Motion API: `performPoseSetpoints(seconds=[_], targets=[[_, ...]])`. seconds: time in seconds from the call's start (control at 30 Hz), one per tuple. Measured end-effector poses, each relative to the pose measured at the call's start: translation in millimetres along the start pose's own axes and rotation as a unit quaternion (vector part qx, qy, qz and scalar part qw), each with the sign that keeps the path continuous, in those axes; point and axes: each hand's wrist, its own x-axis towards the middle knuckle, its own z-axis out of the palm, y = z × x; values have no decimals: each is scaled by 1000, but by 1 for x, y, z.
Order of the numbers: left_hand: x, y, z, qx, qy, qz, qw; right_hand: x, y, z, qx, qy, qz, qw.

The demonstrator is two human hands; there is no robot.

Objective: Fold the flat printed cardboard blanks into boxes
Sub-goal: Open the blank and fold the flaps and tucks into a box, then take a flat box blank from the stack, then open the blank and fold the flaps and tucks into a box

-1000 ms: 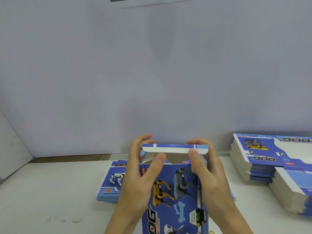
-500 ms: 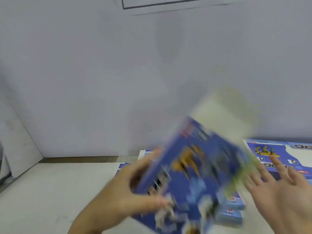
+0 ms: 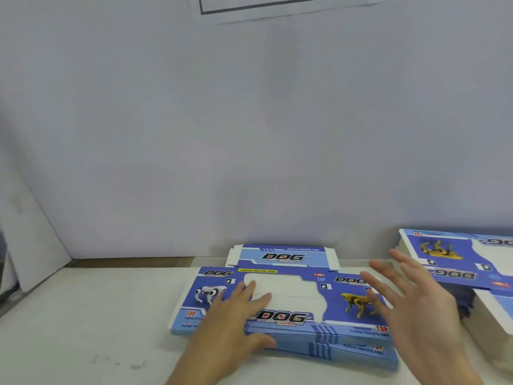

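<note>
A stack of flat blue printed blanks (image 3: 291,301) with "DOG" lettering and robot-dog pictures lies on the table in front of me. My left hand (image 3: 236,320) rests flat on the stack's left part, fingers straight over the top blank, thumb at its near edge. My right hand (image 3: 413,304) hovers with spread fingers just above the stack's right end, holding nothing. The folded box from a moment ago is out of view.
A second, taller stack of blanks (image 3: 455,259) sits at the right, with another white-edged pile (image 3: 497,312) in front of it. A pale wall (image 3: 249,134) rises right behind the table (image 3: 83,329). A white panel (image 3: 30,234) leans at the left.
The folded box that both hands held has swung up to the right and left the view. Both hands have come down empty over the stack of flat blanks.
</note>
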Motion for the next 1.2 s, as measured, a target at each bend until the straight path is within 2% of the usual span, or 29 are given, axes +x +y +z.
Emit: performPoseSetpoints(seconds=[0.2,0.27,0.3,0.4,0.47,0.5,0.53,0.57,0.6,0.67,0.7,0.77,0.8,0.83,0.9,0.97,1.0,1.03,1.07,1.13,1.2], targets=[[1,-4,-8,13,15,-5,1000,-4,-4,5,-93,-53,-37,994],[-5,-3,-8,12,91,32,995,-10,-12,9,-118,-119,-64,984],[-6,-2,-8,32,156,48,986,-14,-18,11,-133,-171,-77,973],[-8,7,-10,58,333,62,939,-29,-32,24,-200,-302,-38,931],[-10,16,-12,4,415,64,907,-33,-27,31,-308,-308,32,900],[-12,20,-13,-9,433,69,899,-35,-20,36,-357,-290,58,886],[-15,24,-15,7,433,79,898,-39,-13,42,-388,-264,62,881],[-16,26,-16,30,420,98,902,-41,-5,48,-381,-238,52,892],[-19,30,-18,42,381,122,915,-41,3,53,-328,-210,40,920],[-27,39,-24,-16,235,176,956,-39,17,60,-162,-149,8,975],[-29,44,-26,-60,154,202,965,-36,20,58,-114,-105,-26,988],[-32,49,-26,-132,41,217,966,-30,19,46,-128,-45,-82,987],[-32,49,-26,-163,38,210,963,-29,12,41,-145,-32,-95,984],[-31,48,-27,-189,70,204,958,-28,3,38,-147,-35,-113,982],[-29,45,-30,-240,213,186,929,-27,-15,32,-150,-74,-174,971],[-27,41,-35,-282,363,152,875,-27,-30,25,-155,-99,-223,957],[-27,39,-38,-299,408,144,851,-26,-33,22,-149,-104,-238,954],[-28,37,-40,-322,418,142,838,-26,-34,18,-142,-114,-248,951],[-29,37,-41,-360,390,150,834,-26,-34,18,-141,-125,-254,949],[-30,43,-37,-449,280,174,831,-29,-29,22,-144,-151,-259,943],[-29,49,-30,-443,226,189,847,-33,-26,28,-150,-180,-266,935]])
